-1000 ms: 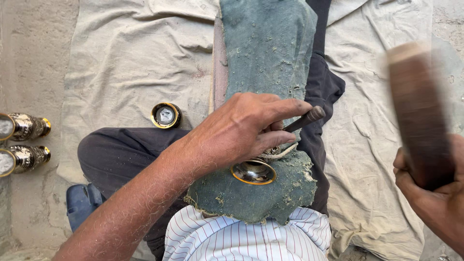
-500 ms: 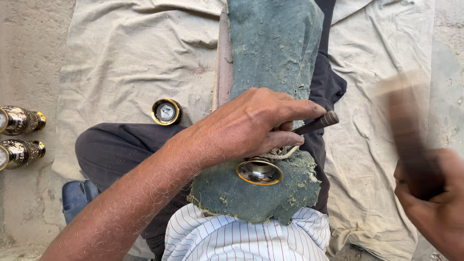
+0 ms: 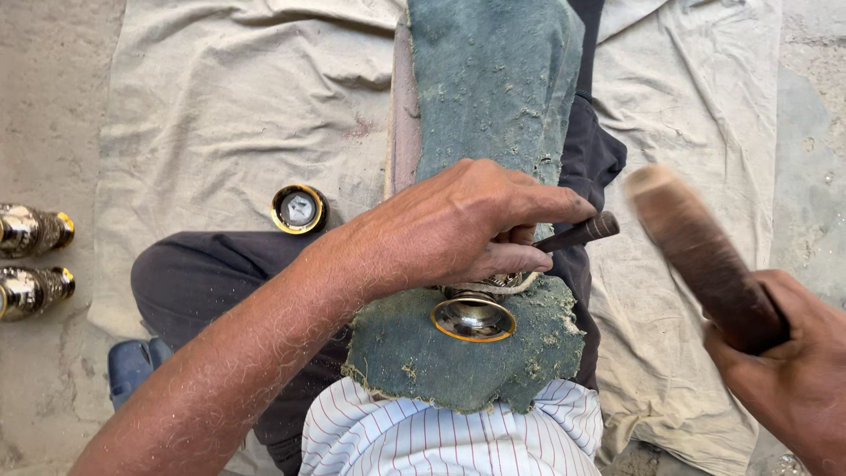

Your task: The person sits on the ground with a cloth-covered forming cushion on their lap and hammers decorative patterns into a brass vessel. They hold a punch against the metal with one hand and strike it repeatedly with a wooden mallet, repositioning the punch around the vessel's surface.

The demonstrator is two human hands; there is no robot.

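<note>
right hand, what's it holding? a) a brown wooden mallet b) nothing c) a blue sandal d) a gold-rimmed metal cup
a: the right hand is wrapped round the handle end of a brown wooden mallet, raised and blurred to the right of the thin dark tool that the left hand pins on the metal cup.

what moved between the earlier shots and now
The right hand swung its wooden mallet in from the right edge towards the punch tool. The left hand kept its grip on that tool over the brass cup on the green pad; the round tin stayed put.
</note>
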